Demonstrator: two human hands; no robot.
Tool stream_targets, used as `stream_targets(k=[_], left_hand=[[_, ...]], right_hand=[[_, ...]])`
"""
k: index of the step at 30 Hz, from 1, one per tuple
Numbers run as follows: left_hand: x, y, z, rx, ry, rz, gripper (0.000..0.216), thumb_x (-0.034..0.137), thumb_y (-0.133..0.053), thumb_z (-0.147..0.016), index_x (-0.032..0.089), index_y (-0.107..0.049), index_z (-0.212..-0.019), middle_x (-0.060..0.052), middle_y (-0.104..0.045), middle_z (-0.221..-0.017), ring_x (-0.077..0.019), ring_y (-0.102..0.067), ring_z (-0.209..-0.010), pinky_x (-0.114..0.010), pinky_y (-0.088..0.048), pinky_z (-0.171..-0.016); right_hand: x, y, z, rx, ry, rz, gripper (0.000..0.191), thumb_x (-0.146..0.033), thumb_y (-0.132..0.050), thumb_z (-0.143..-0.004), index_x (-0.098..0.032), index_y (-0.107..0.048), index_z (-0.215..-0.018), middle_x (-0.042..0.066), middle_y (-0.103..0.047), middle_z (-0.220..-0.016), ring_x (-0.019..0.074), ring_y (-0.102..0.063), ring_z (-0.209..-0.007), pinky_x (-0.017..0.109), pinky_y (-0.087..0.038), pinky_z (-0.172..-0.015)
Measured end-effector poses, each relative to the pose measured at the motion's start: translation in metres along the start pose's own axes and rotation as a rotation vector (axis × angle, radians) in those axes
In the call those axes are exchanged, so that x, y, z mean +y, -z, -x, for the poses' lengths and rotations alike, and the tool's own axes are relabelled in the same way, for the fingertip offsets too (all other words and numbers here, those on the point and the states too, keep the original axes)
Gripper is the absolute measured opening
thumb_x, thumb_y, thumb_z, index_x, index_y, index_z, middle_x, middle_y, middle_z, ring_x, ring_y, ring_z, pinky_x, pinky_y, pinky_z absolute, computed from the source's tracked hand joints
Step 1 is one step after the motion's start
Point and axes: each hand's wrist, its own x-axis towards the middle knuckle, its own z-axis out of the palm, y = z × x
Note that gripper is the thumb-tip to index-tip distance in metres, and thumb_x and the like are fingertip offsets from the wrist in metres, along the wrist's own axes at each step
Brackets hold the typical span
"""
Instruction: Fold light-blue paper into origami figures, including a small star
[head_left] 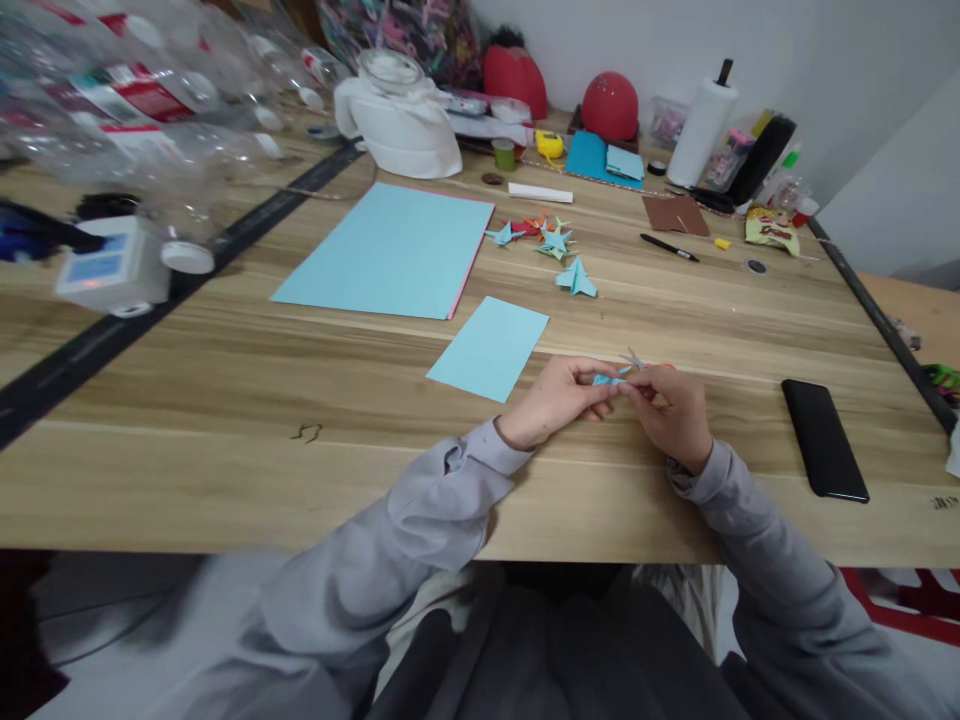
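Between my two hands is a small folded piece of light blue paper (609, 379). My left hand (562, 395) pinches it from the left, thumb below and fingers above. From the other side my right hand (670, 408) grips its edge with thumb and forefinger, so the fingers cover much of it. Scissors (634, 358) lie just behind, their blades showing and the handles mostly hidden by my right hand. Left of my left hand is a flat light blue sheet (491, 347). Farther back sit a folded blue paper figure (577, 278) and several coloured paper stars and cranes (553, 240).
A large blue sheet stack (390, 250) lies back left. A black phone (824, 440) rests at right, a pen (670, 247) farther back. Plastic bottles (150, 95) crowd the left, near a white box device (116, 265). A paper roll (703, 130) stands at the back.
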Motion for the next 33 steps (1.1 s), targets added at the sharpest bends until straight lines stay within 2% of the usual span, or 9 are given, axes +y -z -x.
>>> stream_targets(k=[7,11,13,15,17,20,23,33], left_hand=[[0.004,-0.002,0.003,-0.028,-0.013,0.061,0.024,0.020,-0.082,-0.072,0.010,-0.071,-0.091,-0.001,-0.069,-0.063,-0.0100,-0.065,-0.052,-0.019,-0.053,-0.049],[0.003,0.000,0.002,0.017,-0.020,0.080,0.024,0.018,-0.081,-0.073,0.010,-0.069,-0.092,-0.002,-0.068,-0.061,-0.0107,-0.064,-0.052,-0.020,-0.054,-0.049],[0.002,0.000,0.001,0.039,-0.011,0.079,0.022,0.016,-0.080,-0.075,0.010,-0.069,-0.092,-0.001,-0.067,-0.058,-0.0108,-0.064,-0.050,-0.020,-0.054,-0.049],[0.002,0.001,0.000,0.048,-0.003,0.074,0.020,0.014,-0.078,-0.076,0.010,-0.069,-0.094,0.000,-0.065,-0.056,-0.0108,-0.063,-0.049,-0.020,-0.053,-0.048],[0.003,0.001,0.000,0.053,0.004,0.064,0.018,0.012,-0.075,-0.078,0.010,-0.069,-0.095,0.000,-0.065,-0.056,-0.0107,-0.063,-0.049,-0.019,-0.053,-0.047],[0.003,0.000,0.000,0.050,0.003,0.050,0.016,0.011,-0.074,-0.079,0.010,-0.069,-0.093,-0.002,-0.068,-0.061,-0.0101,-0.063,-0.050,-0.019,-0.053,-0.047],[0.002,0.000,0.000,0.031,-0.005,0.032,0.015,0.013,-0.075,-0.078,0.010,-0.069,-0.092,-0.002,-0.068,-0.062,-0.0095,-0.063,-0.052,-0.019,-0.053,-0.048],[0.002,0.000,0.000,0.005,0.004,-0.009,0.022,0.019,-0.080,-0.074,0.010,-0.071,-0.092,-0.001,-0.066,-0.062,-0.0086,-0.062,-0.052,-0.018,-0.053,-0.049]], right_hand=[[-0.002,-0.001,0.000,0.018,-0.142,-0.239,0.019,-0.035,-0.062,-0.089,-0.021,-0.066,-0.077,0.001,-0.067,-0.068,0.0120,-0.060,-0.056,0.025,-0.049,-0.055],[-0.004,0.003,-0.002,0.114,-0.258,-0.425,0.025,-0.044,-0.065,-0.087,-0.021,-0.063,-0.079,0.000,-0.068,-0.069,0.0106,-0.059,-0.051,0.024,-0.047,-0.049],[-0.006,0.006,-0.003,0.129,-0.280,-0.456,0.030,-0.047,-0.063,-0.088,-0.021,-0.062,-0.073,0.000,-0.066,-0.065,0.0105,-0.058,-0.050,0.024,-0.046,-0.049],[-0.007,0.008,-0.003,0.063,-0.266,-0.447,0.039,-0.048,-0.059,-0.091,-0.020,-0.061,-0.064,0.000,-0.063,-0.057,0.0108,-0.057,-0.050,0.025,-0.046,-0.050],[-0.008,0.008,-0.003,-0.018,-0.250,-0.423,0.039,-0.048,-0.062,-0.089,-0.020,-0.063,-0.063,0.001,-0.063,-0.056,0.0110,-0.057,-0.050,0.025,-0.047,-0.050],[-0.005,0.003,-0.002,-0.050,-0.263,-0.403,0.024,-0.045,-0.071,-0.081,-0.021,-0.069,-0.083,0.002,-0.070,-0.069,0.0117,-0.061,-0.053,0.024,-0.049,-0.050],[0.000,-0.001,-0.001,-0.031,-0.278,-0.357,0.023,-0.039,-0.069,-0.083,-0.021,-0.070,-0.096,0.003,-0.073,-0.076,0.0118,-0.063,-0.054,0.024,-0.051,-0.051],[-0.001,0.002,-0.003,-0.058,-0.153,-0.190,0.011,-0.025,-0.063,-0.084,-0.019,-0.069,-0.077,0.002,-0.069,-0.066,0.0114,-0.061,-0.054,0.022,-0.046,-0.051]])
